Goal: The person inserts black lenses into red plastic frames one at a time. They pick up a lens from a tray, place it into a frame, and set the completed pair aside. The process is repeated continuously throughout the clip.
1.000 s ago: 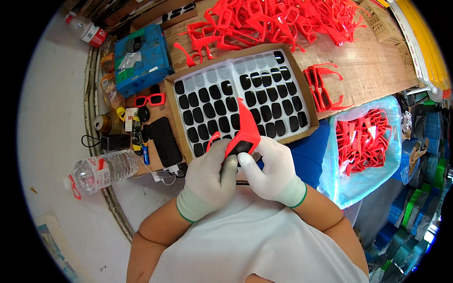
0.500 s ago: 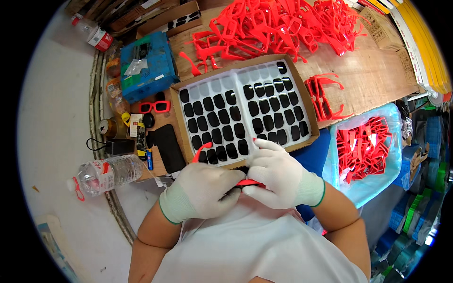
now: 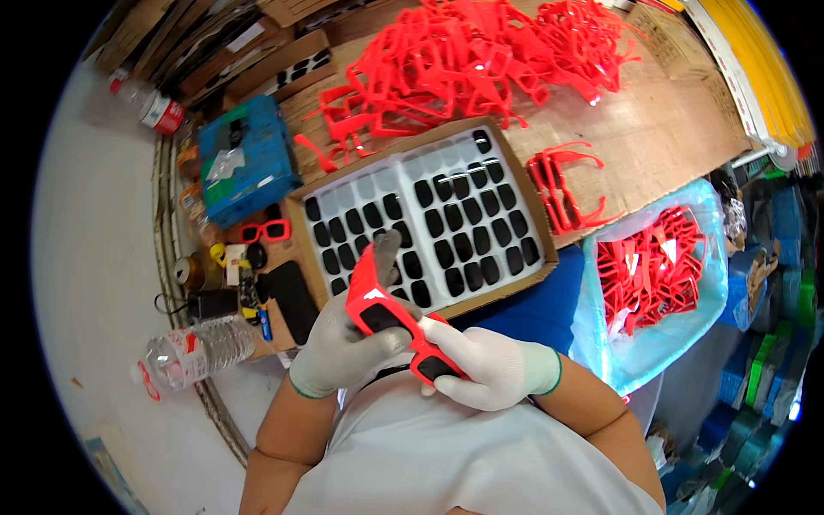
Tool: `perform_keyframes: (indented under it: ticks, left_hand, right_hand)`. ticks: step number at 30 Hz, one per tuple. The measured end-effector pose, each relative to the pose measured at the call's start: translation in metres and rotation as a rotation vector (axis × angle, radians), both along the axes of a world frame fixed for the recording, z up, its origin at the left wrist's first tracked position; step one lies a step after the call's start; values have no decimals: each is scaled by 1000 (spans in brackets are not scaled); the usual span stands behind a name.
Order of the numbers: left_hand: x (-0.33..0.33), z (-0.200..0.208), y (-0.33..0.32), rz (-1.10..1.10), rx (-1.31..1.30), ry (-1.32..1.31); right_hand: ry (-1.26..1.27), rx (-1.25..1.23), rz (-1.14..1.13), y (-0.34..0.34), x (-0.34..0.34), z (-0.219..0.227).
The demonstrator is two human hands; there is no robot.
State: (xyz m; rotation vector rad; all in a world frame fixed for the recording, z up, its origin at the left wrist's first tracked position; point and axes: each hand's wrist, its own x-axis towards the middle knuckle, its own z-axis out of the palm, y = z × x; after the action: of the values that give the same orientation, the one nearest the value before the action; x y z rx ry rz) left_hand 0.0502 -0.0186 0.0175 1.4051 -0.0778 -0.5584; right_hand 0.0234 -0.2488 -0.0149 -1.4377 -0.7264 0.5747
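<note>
Red-framed sunglasses (image 3: 420,344) with dark lenses are held between my two white-gloved hands, close to my chest. My left hand (image 3: 336,343) grips them by the larger lens end, its thumb across the lower rim and a grey-smudged finger raised beside the red temple. My right hand (image 3: 489,365) pinches the other end around the second lens. Just beyond my hands lies a cardboard box (image 3: 550,268) with a white tray of dark lenses (image 3: 463,247) in rows. Some pockets at its far side hold no dark lens, and my left hand hides part of the near left rows.
Red frames (image 3: 463,64) are heaped at the back of the table, with a few more (image 3: 562,189) right of the box. At right stands a blue-lined bin (image 3: 717,300) of red frames. A black phone (image 3: 290,300), bottle (image 3: 202,348) and blue box (image 3: 245,163) sit at left.
The sunglasses have been lifted and turned, so the front and both lenses now show. My left hand has opened out from a tight fold, and the view has shifted slightly.
</note>
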Motion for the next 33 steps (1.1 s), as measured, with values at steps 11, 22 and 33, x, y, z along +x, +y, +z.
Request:
perform_keyframes:
  ticks: [11,22,33]
  left_hand:
    - [86,-9,-35,-374,338,-569]
    - [253,-130,40,-111,1499,-357]
    - [264,-132,31,-75,1694,-122]
  right_hand:
    - [174,-56,-16,-40,47,12]
    - [-109,-1169,-885,-192,138,-69]
    - [80,-1069,-696,-166,153,-87]
